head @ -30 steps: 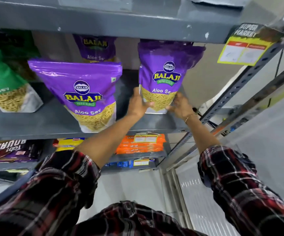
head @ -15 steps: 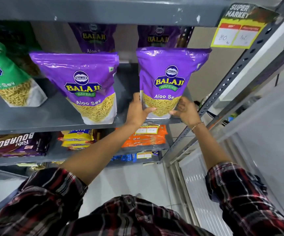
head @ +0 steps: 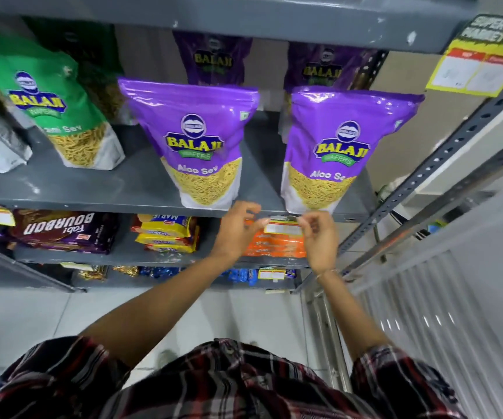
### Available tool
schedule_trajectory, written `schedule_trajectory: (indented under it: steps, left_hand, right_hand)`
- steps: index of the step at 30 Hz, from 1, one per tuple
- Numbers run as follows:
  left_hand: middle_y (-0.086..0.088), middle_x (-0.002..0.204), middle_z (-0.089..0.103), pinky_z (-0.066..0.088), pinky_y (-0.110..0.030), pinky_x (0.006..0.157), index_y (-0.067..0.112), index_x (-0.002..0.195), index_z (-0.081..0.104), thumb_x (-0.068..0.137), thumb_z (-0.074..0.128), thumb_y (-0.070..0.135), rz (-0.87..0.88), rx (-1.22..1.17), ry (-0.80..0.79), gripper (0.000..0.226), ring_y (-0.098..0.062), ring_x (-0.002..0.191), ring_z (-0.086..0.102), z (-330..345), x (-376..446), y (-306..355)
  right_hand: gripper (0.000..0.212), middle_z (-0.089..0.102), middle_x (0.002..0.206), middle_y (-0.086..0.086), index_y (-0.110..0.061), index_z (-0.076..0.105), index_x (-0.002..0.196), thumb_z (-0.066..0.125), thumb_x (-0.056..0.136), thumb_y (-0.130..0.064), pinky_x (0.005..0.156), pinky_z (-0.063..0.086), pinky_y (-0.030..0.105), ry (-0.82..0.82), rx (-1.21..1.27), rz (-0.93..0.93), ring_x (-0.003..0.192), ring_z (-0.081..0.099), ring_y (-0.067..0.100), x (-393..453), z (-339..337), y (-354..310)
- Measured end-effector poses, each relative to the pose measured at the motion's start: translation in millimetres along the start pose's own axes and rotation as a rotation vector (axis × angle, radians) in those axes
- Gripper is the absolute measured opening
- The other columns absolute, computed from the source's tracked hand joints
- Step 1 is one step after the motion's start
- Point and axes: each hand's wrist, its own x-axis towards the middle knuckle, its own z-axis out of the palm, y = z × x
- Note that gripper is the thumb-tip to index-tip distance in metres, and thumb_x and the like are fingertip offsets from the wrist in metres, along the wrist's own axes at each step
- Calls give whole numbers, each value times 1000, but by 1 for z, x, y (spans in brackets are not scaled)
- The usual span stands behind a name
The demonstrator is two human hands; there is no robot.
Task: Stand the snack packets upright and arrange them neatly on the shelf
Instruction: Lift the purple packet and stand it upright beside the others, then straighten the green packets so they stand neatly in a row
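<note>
Two purple Aloo Sev packets stand upright at the front of the grey shelf point(head: 141, 189): the left purple packet point(head: 196, 140) and the right purple packet point(head: 341, 146). Two more purple packets stand behind them, one at the back left point(head: 212, 60) and one at the back right point(head: 322, 66). My left hand point(head: 238, 231) and my right hand point(head: 319, 237) hover just below the shelf edge, under the right packet, fingers loosely curled and holding nothing. Neither hand touches a packet.
Green sev packets point(head: 54, 107) stand at the left of the same shelf. Lower shelves hold Bourbon biscuit packs point(head: 60, 231), yellow Marie packs point(head: 165, 234) and orange packs point(head: 274, 246). A perforated metal upright point(head: 443, 164) runs along the right. A yellow price tag point(head: 480, 68) hangs top right.
Both hands have let go of the right purple packet and dropped below the shelf edge. The packet now stands by itself at the shelf front.
</note>
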Motion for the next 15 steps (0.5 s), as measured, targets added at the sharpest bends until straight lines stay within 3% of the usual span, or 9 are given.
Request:
schedule_trajectory:
  steps: [3, 6, 9, 12, 15]
  left_hand:
    - [-5, 90, 71, 45, -7, 67, 11, 91, 68, 79, 72, 23, -93, 44, 91, 18, -15, 83, 66, -54, -16, -38]
    - [-7, 89, 71, 51, -21, 72, 12, 87, 68, 80, 71, 22, -157, 28, 208, 14, -14, 81, 64, -119, -19, -66]
    - [-6, 85, 71, 51, -22, 70, 12, 86, 67, 80, 71, 21, -145, 18, 296, 11, -15, 77, 64, -184, -11, -86]
    - [-2, 80, 66, 49, -16, 62, 11, 88, 64, 80, 71, 19, -126, -2, 340, 13, -10, 71, 62, -250, 8, -103]
    - [3, 78, 60, 45, -14, 60, 6, 99, 57, 79, 72, 18, -100, -20, 428, 27, -3, 67, 56, -315, 30, -121]
  right_hand:
    - [6, 64, 74, -4, -19, 61, 81, 66, 84, -17, 66, 46, 19, -245, 91, -27, 67, 57, 4, -26, 60, -34]
    - [5, 70, 75, 3, -15, 62, 84, 66, 83, -18, 68, 47, 17, -457, 132, -69, 68, 62, 7, -41, 124, -77]
    - [2, 70, 77, 5, -10, 63, 85, 64, 84, -9, 66, 46, 9, -610, 175, -112, 65, 59, 3, -50, 184, -125]
    - [1, 69, 75, 8, -8, 63, 85, 64, 84, -7, 62, 42, 5, -617, 199, -124, 62, 55, 0, -54, 240, -172]
    - [11, 68, 84, 13, -6, 62, 93, 66, 83, -11, 69, 47, 21, -504, 221, -86, 72, 61, 12, -40, 287, -211]
